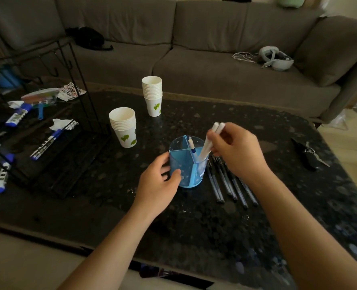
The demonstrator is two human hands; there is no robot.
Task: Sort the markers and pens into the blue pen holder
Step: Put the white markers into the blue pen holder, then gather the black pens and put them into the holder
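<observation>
The blue pen holder [184,164], round and split into compartments, stands mid-table. My left hand [158,183] grips its left side. My right hand [236,151] is closed on a small bunch of white pens [210,143], whose lower ends sit inside the holder's right compartment. One white pen with a blue tip [192,148] stands in a back compartment. Several dark pens [227,183] lie in a row on the table just right of the holder, partly under my right wrist. Blue-capped markers [46,144] lie at the far left.
Two stacks of paper cups [124,127] [152,96] stand behind the holder. A black wire rack [54,130] with clutter fills the table's left side. Keys with a black strap [307,154] lie at the right. A grey sofa [194,49] runs behind the dark table [194,227].
</observation>
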